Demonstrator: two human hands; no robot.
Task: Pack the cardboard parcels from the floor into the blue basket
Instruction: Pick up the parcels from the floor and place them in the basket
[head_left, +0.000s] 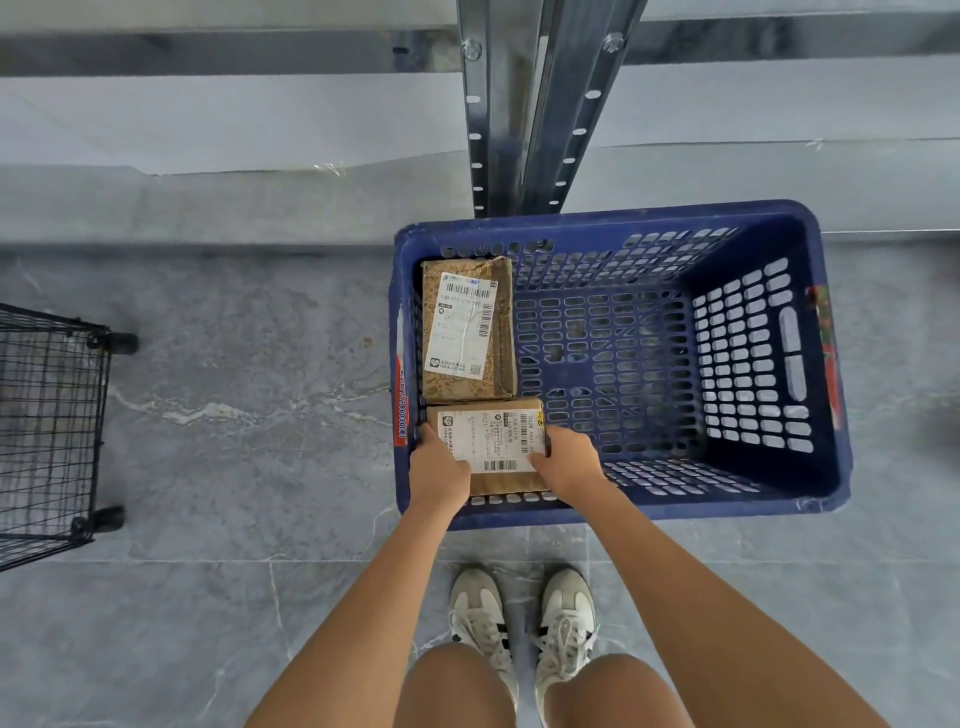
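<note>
The blue basket (769, 483) stands on the grey floor, its slotted bottom mostly bare. A patterned cardboard parcel (506, 338) with a white label lies flat in its far left corner. Just in front of it, in the near left corner, sits a second cardboard parcel (491, 439) with a white shipping label. My left hand (439, 470) grips that parcel's left side and my right hand (566, 460) grips its right side. Whether this parcel rests on the basket bottom I cannot tell.
A dark metal shelf post (519, 119) rises just behind the basket. A black wire cart (49, 431) on castors stands at the left edge. My two white trainers (519, 623) are on the floor in front of the basket. Grey tiles stretch between cart and basket.
</note>
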